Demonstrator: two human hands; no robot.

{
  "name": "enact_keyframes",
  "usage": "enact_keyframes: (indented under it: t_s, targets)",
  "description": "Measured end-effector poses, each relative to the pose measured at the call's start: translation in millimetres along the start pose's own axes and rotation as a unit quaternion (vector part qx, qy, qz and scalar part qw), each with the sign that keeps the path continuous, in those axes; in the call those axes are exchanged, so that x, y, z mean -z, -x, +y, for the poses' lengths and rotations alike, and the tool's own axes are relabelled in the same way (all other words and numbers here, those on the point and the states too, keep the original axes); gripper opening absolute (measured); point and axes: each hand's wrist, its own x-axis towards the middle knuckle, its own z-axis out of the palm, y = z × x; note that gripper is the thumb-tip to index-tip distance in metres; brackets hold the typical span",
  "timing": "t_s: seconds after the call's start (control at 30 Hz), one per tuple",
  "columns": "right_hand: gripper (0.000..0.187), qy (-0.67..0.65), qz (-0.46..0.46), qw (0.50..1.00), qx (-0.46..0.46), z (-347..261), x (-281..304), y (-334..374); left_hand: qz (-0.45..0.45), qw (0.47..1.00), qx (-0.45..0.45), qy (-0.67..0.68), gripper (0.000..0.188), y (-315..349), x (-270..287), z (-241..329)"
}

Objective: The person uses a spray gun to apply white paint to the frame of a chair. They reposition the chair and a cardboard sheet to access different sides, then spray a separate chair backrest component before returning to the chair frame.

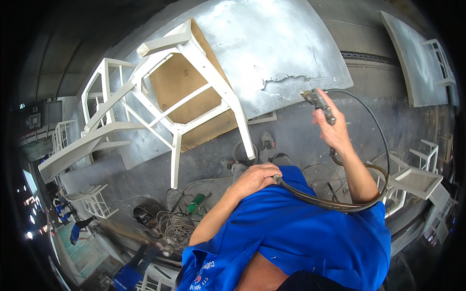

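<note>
My right hand (336,132) is closed round a spray gun (321,107), held out to the right with its nozzle end toward the table. A dark hose (376,121) loops from the gun round the outside of my right forearm to my waist. There my left hand (256,178) is closed over the hoses (310,198), against my blue shirt. Ahead and to the left, a white wooden chair frame (213,77) lies tipped over, legs outward, with a brown cardboard sheet (182,87) beneath it. Both rest on a paint-coated table (286,43) with a ragged, peeling patch near its edge. Neither hand touches the chair.
More white chair frames (104,85) stand at the left, with others (429,155) at the right. A tangle of hoses (177,228) lies beside a dark round container (148,213) on the floor. Another board (412,58) stands far right. People in blue (128,276) are at lower left.
</note>
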Motion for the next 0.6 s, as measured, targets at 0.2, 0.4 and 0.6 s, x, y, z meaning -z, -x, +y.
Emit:
enact_keyframes:
  t_s: [0.2,0.4,0.6]
  targets:
    - [0.058,0.024,-0.126,0.992,-0.016,15.7,-31.1,-16.0,-0.011,1.000,0.022,0.003,0.029,4.2,6.8,8.7]
    - [0.052,0.073,-0.193,0.976,0.070,22.4,-70.3,-54.4,-0.004,0.998,0.061,-0.011,0.030,10.0,10.5,6.2]
    - [0.051,0.123,-0.199,0.959,0.161,10.5,-108.7,-95.8,0.017,0.996,0.084,0.012,0.029,18.6,15.4,3.0]
